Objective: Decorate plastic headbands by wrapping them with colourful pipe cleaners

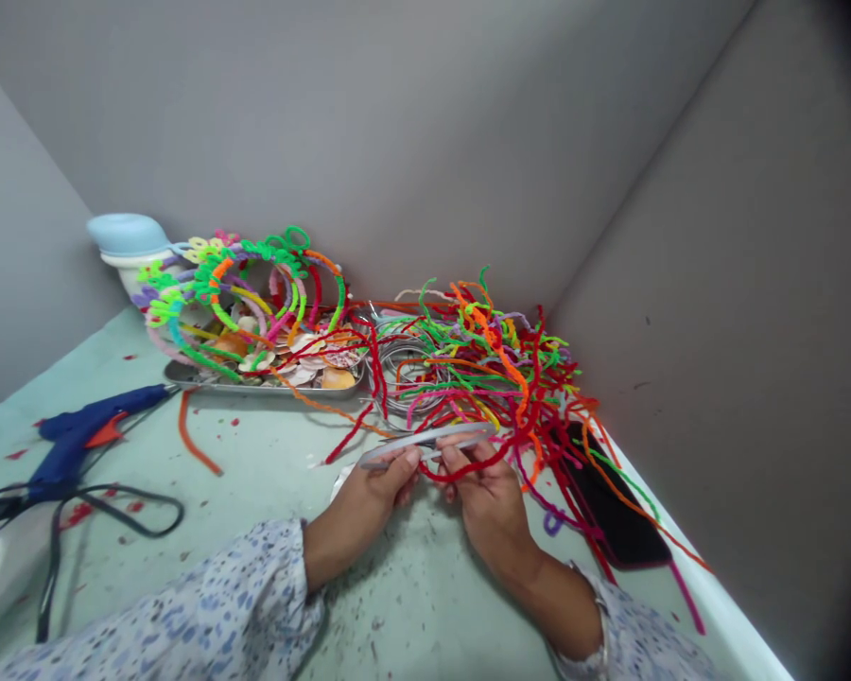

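Observation:
My left hand (369, 511) is closed on the left part of a thin grey band (425, 436), above the front middle of the table. Close beside it, my right hand (488, 492) pinches a red fuzzy stem (460, 473) against the band. The stem curves under the band and runs up to the right toward the pile. Fingertips of both hands nearly meet; the exact contact between stem and band is partly hidden by the fingers.
Behind lie a metal tray (312, 388) with shells, colourful fuzzy-covered hoops (255, 248), wire coils (404, 374) and a tangled pile of fuzzy stems (496, 350). A blue glue gun (78, 430) with its cord is left, a white bottle (131, 251) back left, a black phone (620, 511) right.

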### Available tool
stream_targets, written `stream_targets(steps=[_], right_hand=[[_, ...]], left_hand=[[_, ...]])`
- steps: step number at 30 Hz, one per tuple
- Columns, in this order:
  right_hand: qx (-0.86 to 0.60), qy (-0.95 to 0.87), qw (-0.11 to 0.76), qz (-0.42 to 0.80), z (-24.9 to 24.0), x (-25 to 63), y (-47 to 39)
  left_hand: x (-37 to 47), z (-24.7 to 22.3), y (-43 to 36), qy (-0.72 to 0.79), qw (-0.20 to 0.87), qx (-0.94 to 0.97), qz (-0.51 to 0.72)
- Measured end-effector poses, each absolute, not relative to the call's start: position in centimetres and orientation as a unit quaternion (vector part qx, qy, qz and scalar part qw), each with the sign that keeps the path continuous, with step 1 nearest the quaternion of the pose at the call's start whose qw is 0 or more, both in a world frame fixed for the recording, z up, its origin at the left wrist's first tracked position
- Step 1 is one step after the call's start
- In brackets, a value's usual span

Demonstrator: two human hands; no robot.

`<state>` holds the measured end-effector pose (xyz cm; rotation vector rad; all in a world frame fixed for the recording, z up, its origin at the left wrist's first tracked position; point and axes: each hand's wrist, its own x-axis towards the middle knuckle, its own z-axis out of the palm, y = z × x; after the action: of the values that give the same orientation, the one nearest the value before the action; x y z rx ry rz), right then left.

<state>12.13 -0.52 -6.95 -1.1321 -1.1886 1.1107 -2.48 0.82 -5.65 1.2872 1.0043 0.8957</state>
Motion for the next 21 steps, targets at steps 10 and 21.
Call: stream_targets(steps=[10, 21], right_hand=[[-0.499, -0.454, 0.568, 0.472, -6.6, 11.9, 0.0], [-0.485, -0.464, 0.545, 0.501, -6.6, 11.9, -0.2]], left_hand=[[-2.3, -5.6, 0.5, 0.446, 0.562, 0.56, 0.414], [-2.5, -6.6, 0.8, 0.472, 0.467, 0.602, 0.444]])
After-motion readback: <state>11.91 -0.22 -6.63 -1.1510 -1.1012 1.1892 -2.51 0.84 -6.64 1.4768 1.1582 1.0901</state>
